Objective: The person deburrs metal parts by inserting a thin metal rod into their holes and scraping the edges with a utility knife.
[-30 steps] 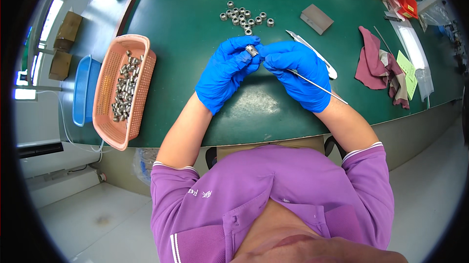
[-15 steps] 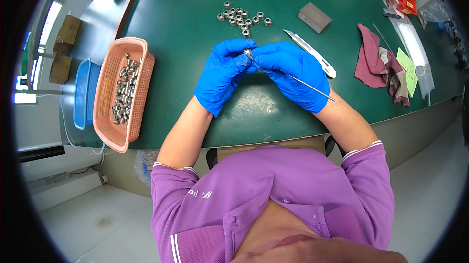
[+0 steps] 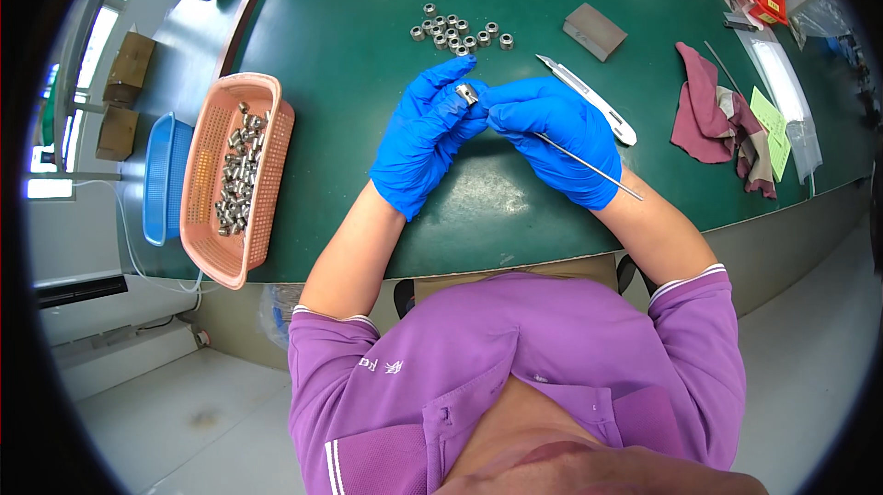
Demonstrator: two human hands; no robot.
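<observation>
Slanting down rightward, a thin rod point(image 3: 589, 165) is clamped in the right hand point(image 3: 563, 122), right of a cylinder point(image 3: 466, 93) pinched in the left hand point(image 3: 420, 141).

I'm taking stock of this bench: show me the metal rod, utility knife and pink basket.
Metal rod point(image 3: 589, 166): head view, middle of its exposed shaft.
Utility knife point(image 3: 591, 97): head view, on its white handle.
Pink basket point(image 3: 270, 184): head view, on its right perforated wall.

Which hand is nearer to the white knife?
Right. The right hand, holding a thin rod, is immediately left of the white knife; the left hand, holding a metal part, is farther left.
</observation>
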